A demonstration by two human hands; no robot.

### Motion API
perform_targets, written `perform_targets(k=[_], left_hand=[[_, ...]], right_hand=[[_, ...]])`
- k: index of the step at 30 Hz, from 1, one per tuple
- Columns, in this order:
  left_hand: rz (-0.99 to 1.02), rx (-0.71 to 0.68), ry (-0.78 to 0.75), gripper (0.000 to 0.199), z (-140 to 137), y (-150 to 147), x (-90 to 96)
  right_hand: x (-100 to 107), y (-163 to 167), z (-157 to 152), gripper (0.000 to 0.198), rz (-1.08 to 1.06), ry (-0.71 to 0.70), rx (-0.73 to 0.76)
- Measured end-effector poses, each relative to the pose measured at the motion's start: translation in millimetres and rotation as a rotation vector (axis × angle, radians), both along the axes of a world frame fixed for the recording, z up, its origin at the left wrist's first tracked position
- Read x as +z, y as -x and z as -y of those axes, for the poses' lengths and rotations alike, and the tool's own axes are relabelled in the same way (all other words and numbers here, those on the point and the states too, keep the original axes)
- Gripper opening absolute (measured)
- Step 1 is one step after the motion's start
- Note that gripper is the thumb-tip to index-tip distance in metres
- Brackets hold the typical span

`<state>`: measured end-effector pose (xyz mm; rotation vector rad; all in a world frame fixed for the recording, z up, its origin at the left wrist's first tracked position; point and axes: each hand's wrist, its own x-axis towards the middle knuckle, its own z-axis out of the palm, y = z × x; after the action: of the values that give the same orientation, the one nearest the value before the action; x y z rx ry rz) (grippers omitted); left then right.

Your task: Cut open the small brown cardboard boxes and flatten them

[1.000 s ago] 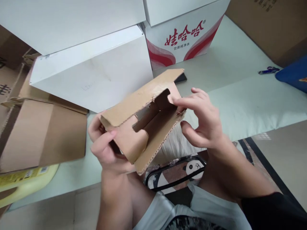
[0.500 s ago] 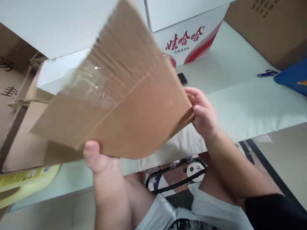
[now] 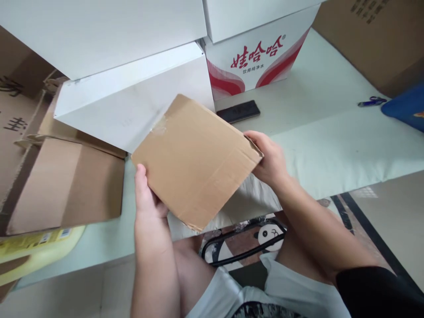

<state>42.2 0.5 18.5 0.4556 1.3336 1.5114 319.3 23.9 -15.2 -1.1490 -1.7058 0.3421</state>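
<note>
Left grip (image 3: 148,196) and right grip (image 3: 271,158) clasp a cardboard box (image 3: 195,163); a phone (image 3: 239,111) lies beyond the right grip.

We have a brown rectangular cardboard box (image 3: 197,163) before us, over a pale-green cloth-covered table (image 3: 341,145); behind it, a black rectangular phone (image 3: 239,112) lies before a white red-printed cardboard carton (image 3: 256,62).

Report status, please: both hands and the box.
Left hand, right hand: both holding cardboard box. Box seen broad side on. Phone lies beyond, on table.
</note>
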Motion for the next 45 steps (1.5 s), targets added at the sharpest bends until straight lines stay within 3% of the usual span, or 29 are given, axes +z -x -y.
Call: perform_targets(k=[3,8,14,20,25,34,45], left_hand=[[-0.001,-0.064,-0.029,0.076,3.6,1.6,0.4],[-0.076,-0.130,-0.081,0.079,6.6,27.3,-8.7],[-0.098,-0.237,-0.036,0.070,4.1,44.3,-24.1],[-0.098,-0.244,-0.093,0.076,10.9,47.3,-30.2],[-0.102,-0.374,-0.018,0.075,6.9,51.4,-36.5],[-0.129,-0.402,-0.073,0.078,0.4,36.2,-22.1],[-0.134,-0.388,-0.035,0.077,-0.5,31.1,-17.6]], right_hand=[[-1.1,-3.6,-1.9,0.026,-0.116,0.020,-0.107],[-2.3,-13.4,-7.3,0.033,-0.333,0.066,-0.063],[-6.5,-14.0,-10.7,0.029,-0.429,0.051,-0.060],[-11.1,-15.7,-14.7,0.031,-0.456,0.076,-0.043],[-7.2,-15.0,-14.1,0.030,-0.496,0.076,-0.021],[0.9,-8.3,-10.0,0.016,-0.570,0.072,0.003],[5.3,-4.4,-8.3,0.018,-0.668,0.101,-0.052]])
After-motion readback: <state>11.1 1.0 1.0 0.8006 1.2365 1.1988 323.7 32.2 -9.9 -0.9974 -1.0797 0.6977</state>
